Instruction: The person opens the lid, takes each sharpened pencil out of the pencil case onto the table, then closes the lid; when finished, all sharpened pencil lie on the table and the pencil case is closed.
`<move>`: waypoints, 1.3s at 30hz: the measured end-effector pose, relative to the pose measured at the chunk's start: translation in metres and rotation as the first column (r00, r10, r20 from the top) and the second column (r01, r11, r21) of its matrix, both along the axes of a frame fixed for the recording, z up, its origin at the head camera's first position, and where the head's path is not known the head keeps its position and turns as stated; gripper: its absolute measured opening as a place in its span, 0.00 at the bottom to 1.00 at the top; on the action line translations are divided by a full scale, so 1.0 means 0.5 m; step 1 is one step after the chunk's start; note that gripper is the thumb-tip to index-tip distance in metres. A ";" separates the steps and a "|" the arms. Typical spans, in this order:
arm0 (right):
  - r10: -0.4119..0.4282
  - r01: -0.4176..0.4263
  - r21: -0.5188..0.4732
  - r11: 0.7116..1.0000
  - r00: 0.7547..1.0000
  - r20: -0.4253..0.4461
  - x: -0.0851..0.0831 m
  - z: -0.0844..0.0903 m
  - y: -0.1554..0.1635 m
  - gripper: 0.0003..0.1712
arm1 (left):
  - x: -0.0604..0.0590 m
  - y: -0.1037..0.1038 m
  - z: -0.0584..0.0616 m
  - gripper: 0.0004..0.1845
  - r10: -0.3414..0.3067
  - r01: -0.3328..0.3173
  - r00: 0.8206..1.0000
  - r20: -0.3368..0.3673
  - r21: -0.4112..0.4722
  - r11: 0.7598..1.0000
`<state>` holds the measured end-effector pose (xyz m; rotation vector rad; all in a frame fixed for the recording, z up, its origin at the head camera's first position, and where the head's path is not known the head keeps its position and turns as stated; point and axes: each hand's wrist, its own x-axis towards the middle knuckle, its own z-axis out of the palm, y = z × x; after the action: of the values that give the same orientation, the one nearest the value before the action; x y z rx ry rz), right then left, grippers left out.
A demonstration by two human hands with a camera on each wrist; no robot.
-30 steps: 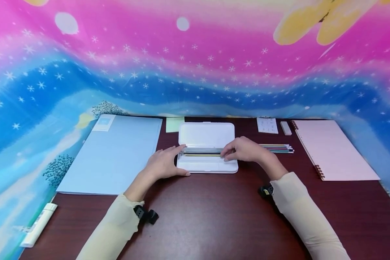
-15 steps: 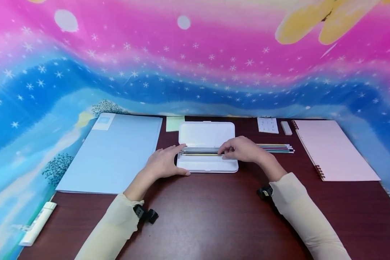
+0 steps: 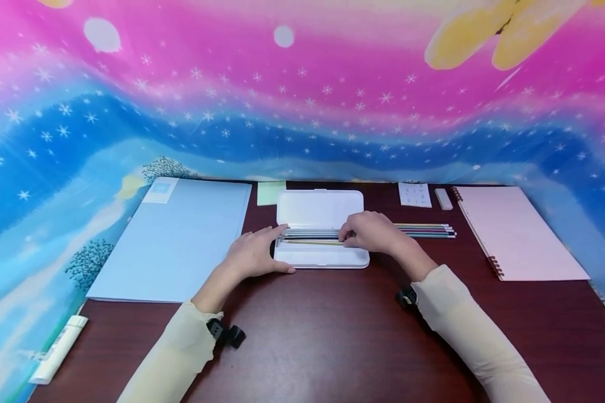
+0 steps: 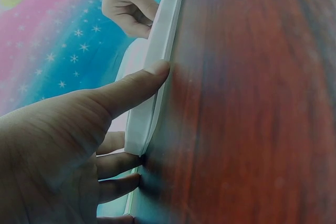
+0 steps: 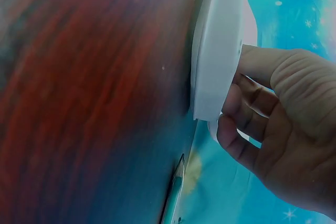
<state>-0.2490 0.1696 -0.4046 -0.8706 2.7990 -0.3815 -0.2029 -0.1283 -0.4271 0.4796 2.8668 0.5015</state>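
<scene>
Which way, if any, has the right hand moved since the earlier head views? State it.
Yes, slightly: the right hand has shifted left, farther from the pink notebook and over the white case.

No wording, brand or number can be read. Left of and beyond the left hand [image 3: 252, 251], the pale rectangular label [image 3: 161, 190] on the light blue flat folder [image 3: 181, 246] is illegible, as are the small white printed sheet [image 3: 415, 195] beyond the right hand [image 3: 370, 230] and the slim white capped tube [image 3: 59, 350] left of the left hand.
</scene>
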 end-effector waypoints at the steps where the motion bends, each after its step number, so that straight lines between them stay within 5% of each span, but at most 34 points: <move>1: 0.001 -0.001 0.005 1.000 1.000 0.002 0.001 -0.001 -0.002 0.06 | 0.001 0.000 0.000 0.56 0.001 -0.001 1.000 0.000 0.000 1.000; 9: 0.024 -0.023 0.037 0.999 1.000 -0.014 0.005 0.003 -0.007 0.06 | 0.001 0.000 0.000 0.56 -0.001 0.001 1.000 -0.011 -0.002 1.000; 16: -0.008 0.008 -0.040 0.999 1.000 -0.019 0.006 0.016 0.027 0.05 | 0.004 0.004 0.001 0.55 -0.003 0.003 1.000 -0.009 0.004 1.000; 25: -0.040 0.031 -0.161 0.986 0.998 -0.052 0.004 0.034 0.106 0.05 | 0.001 0.001 0.001 0.55 -0.005 0.005 1.000 -0.016 -0.004 1.000; 31: -0.104 0.101 -0.247 0.964 0.995 0.002 0.011 0.043 0.173 0.08 | 0.001 0.002 0.001 0.55 -0.004 0.004 1.000 -0.014 0.002 1.000; 39: -0.162 0.157 -0.257 0.953 0.987 0.002 0.019 0.043 0.265 0.08 | 0.001 0.002 -0.002 0.55 -0.002 0.002 1.000 -0.013 0.004 1.000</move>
<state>-0.2395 0.3021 -0.3832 -0.6980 2.8898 -0.7800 -0.2023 -0.1273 -0.4279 0.4880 2.8783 0.5061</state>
